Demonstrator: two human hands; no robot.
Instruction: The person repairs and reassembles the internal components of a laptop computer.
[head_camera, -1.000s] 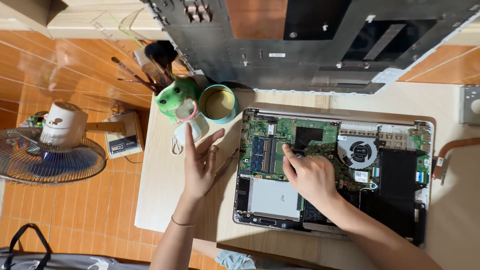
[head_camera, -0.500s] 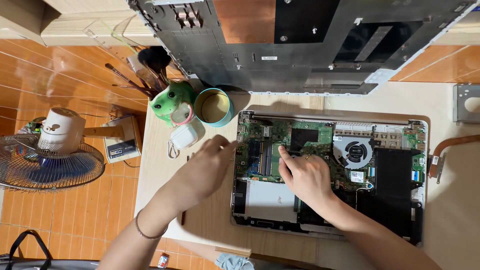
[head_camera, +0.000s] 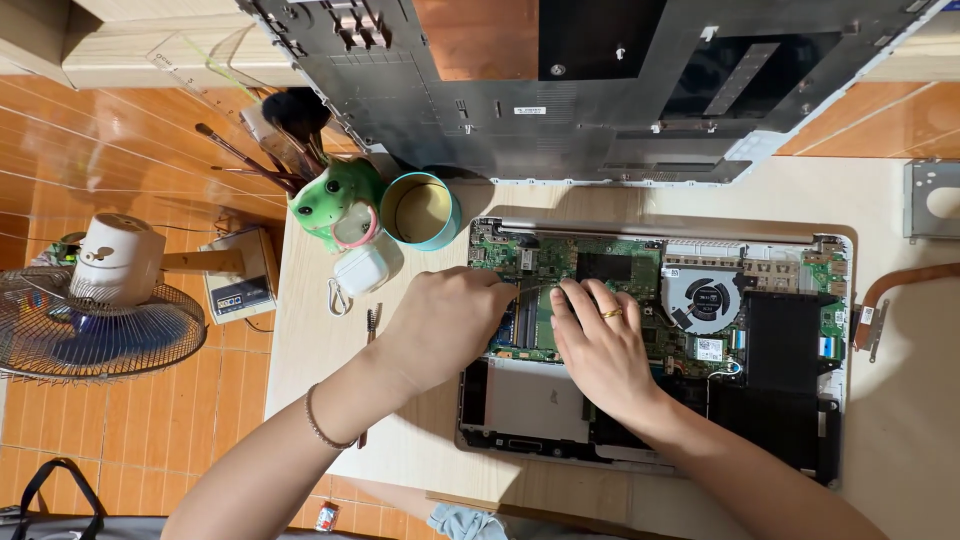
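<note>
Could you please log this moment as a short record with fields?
Surface: pale wooden table
Main item: opened laptop base with green circuit board exposed
Left hand: on the board's left part
Right hand: on the board's middle
Fan: round black cooling fan, right of both hands
Nearby: teal round cup, green frog-shaped holder

My left hand (head_camera: 445, 320) was flat on the table a second ago. Now it is over on the open laptop (head_camera: 650, 350), right beside my right hand (head_camera: 600, 345).
</note>
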